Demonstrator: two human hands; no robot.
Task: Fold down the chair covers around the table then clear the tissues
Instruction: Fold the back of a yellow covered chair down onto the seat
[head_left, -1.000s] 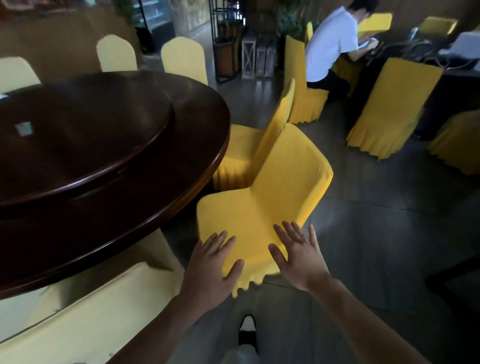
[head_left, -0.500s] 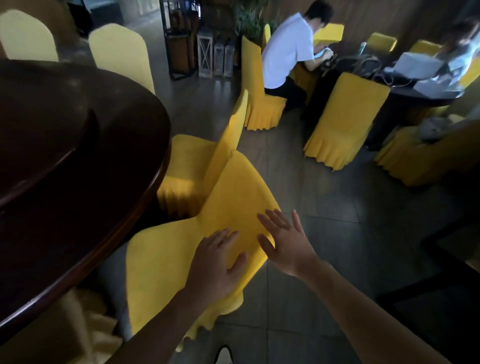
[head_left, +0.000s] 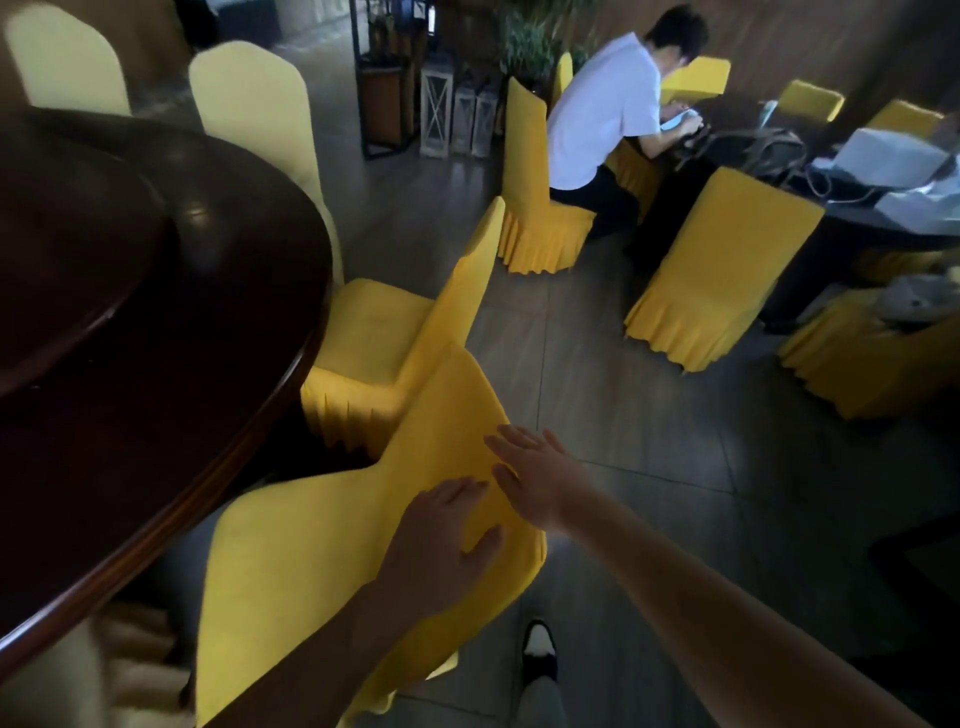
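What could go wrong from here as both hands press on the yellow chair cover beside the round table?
1. The left hand and right hand lie flat and open on the yellow chair cover, gripping nothing, so the fabric may slide rather than fold.
2. The next yellow chair stands very close, so its cover could get snagged or nudged.
3. The person's shoe is close to the cover's hanging hem; stepping on it could tug the cover.

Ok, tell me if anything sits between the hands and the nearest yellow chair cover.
Nothing visible does. The left hand lies flat on the yellow chair cover, and the right hand is open at its back edge, with no object between either hand and the fabric.
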